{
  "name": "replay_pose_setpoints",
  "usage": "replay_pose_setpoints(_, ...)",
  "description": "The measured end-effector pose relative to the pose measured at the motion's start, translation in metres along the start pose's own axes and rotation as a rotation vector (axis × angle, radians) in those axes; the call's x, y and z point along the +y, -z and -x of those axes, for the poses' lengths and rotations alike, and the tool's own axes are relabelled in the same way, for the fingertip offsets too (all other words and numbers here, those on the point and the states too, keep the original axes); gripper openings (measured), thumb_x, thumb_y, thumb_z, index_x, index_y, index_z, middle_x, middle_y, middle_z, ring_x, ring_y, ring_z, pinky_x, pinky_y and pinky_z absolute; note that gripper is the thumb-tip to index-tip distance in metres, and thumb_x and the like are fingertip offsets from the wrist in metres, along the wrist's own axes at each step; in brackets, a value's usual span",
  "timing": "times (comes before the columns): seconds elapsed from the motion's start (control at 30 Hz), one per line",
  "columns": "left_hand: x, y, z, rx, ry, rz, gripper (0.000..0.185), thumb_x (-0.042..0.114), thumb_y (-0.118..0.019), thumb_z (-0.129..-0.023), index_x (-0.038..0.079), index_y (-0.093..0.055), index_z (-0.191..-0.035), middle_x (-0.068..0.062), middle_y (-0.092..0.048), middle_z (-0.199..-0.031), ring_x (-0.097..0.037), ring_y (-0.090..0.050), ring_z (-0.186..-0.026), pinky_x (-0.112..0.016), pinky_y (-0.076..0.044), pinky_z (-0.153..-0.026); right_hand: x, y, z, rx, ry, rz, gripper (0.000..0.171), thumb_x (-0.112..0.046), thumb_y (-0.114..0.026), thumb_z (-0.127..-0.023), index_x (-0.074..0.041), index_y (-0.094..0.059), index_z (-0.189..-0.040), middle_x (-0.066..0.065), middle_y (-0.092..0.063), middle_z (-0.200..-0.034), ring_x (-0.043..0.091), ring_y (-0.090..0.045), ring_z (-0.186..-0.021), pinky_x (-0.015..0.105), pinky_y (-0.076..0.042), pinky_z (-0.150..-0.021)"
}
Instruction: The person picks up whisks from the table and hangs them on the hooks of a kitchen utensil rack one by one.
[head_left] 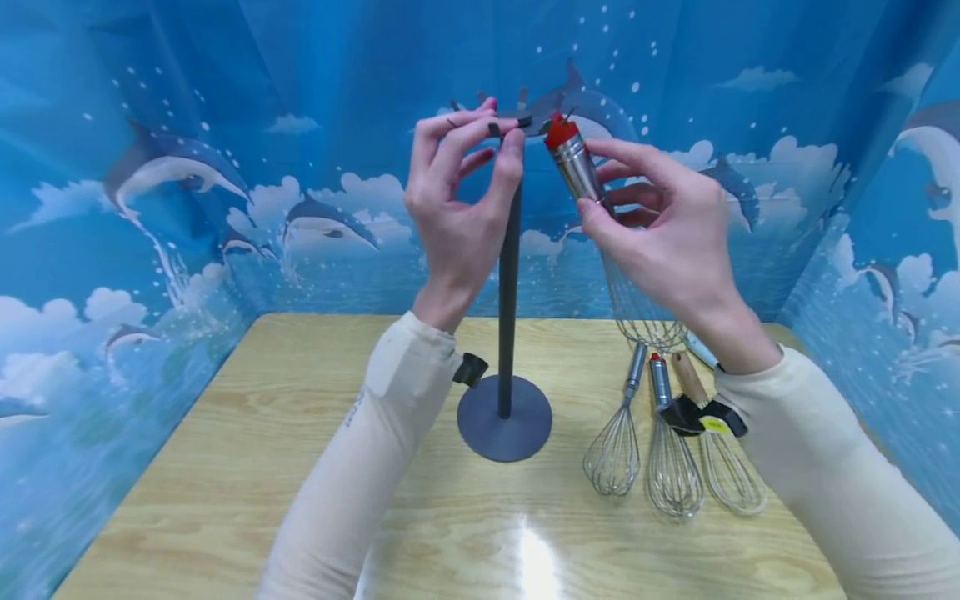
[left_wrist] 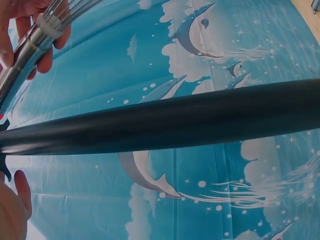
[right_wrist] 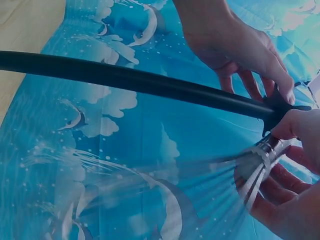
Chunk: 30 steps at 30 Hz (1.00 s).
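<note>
A dark grey stand (head_left: 507, 333) with a round base (head_left: 504, 425) rises mid-table, with hooks at its top (head_left: 525, 117). My left hand (head_left: 465, 175) pinches the top hooks. My right hand (head_left: 660, 225) grips the steel handle of a red-capped whisk (head_left: 573, 162), its wires hanging down (head_left: 645, 317), red end just right of the stand's top. In the left wrist view the pole (left_wrist: 165, 122) crosses the frame and the whisk handle (left_wrist: 30, 50) sits top left. The right wrist view shows the pole (right_wrist: 130, 80) and blurred whisk wires (right_wrist: 250, 175).
Three more whisks (head_left: 667, 450) lie on the wooden table (head_left: 225, 500) at right of the base. A blue dolphin-print backdrop (head_left: 225, 167) walls the table on three sides.
</note>
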<state>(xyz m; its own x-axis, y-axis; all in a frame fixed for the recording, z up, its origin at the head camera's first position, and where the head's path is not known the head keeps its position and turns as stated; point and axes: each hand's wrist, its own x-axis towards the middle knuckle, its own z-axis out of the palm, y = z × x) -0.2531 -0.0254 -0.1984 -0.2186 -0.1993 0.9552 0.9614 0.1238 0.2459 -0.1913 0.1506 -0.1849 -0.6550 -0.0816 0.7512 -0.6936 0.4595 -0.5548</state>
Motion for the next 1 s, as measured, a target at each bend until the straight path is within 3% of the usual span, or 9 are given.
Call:
replay_pose_setpoints(0.3,0.0,0.0,-0.002,-0.01,0.001,-0.003,0.019,0.001,-0.07,-0.092,-0.01,-0.071,-0.108,-0.027,-0.058,-0.114,-0.029,-0.065,-0.122,-0.038,-0.063,-0.093,0.004,-0.018,0.003,-0.009,-0.028,-0.092,0.05,-0.003,-0.074,-0.09,-0.009,-0.059,-0.137,-0.001,-0.068,-0.105,0.011,-0.075,-0.086,0.018,-0.062,-0.078)
replay_pose_setpoints(0.67,0.002,0.0,-0.004,0.013,-0.013,0.033,0.02,-0.002,-0.071,-0.091,-0.012,-0.072,-0.108,-0.03,-0.06,-0.115,-0.034,-0.065,-0.121,-0.036,-0.062,-0.096,0.005,-0.02,0.009,-0.046,-0.082,-0.112,0.047,-0.009,-0.073,-0.093,-0.011,-0.059,-0.138,0.006,-0.071,-0.109,0.007,-0.075,-0.09,0.019,-0.062,-0.082)
replay_pose_setpoints(0.83,0.003,-0.002,-0.003,0.048,-0.039,0.026,0.021,-0.001,-0.072,-0.09,-0.011,-0.073,-0.108,-0.03,-0.064,-0.115,-0.031,-0.066,-0.118,-0.036,-0.06,-0.099,0.014,-0.009,0.017,-0.062,-0.1,-0.011,0.04,-0.012,-0.07,-0.096,-0.012,-0.062,-0.134,0.01,-0.072,-0.11,0.004,-0.072,-0.092,0.014,-0.06,-0.083)
replay_pose_setpoints(1.0,0.003,-0.007,-0.001,0.096,-0.105,-0.022,0.019,-0.002,-0.073,-0.089,-0.012,-0.074,-0.105,-0.029,-0.066,-0.109,-0.033,-0.067,-0.115,-0.036,-0.054,-0.109,0.036,0.005,0.027,-0.143,-0.186,0.172,0.031,-0.019,-0.065,-0.099,-0.013,-0.066,-0.129,0.011,-0.075,-0.109,0.02,-0.074,-0.092,0.013,-0.058,-0.077)
